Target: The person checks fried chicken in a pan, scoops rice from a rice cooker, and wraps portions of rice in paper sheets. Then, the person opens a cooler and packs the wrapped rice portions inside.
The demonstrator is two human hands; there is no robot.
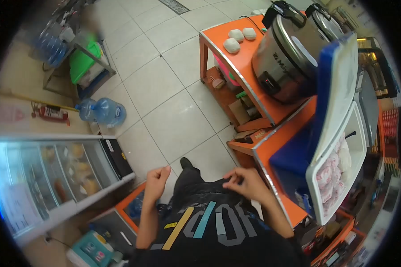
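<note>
My left hand (157, 181) is raised in front of my body, its fingers curled in and thumb up, with nothing visible in it. My right hand (247, 181) hovers by my waist, fingers loosely bent and a gap between thumb and forefinger; no object shows there. Nearest to it on the right is an orange table (278, 182) bearing a blue cooler (292, 167) with its lid (336, 95) raised. Inside the cooler lie white packets with pink print (329, 178). Several round white wrapped bundles (231, 45) sit on the farther orange table (247, 60).
Large steel rice cookers (283, 58) stand on the farther table. A glass display case (62, 178) with food is at left. Blue water jugs (109, 112) stand on the tiled floor (182, 115), near a wall-mounted fire extinguisher (51, 113). A bin with a green lid (84, 61) is farther back.
</note>
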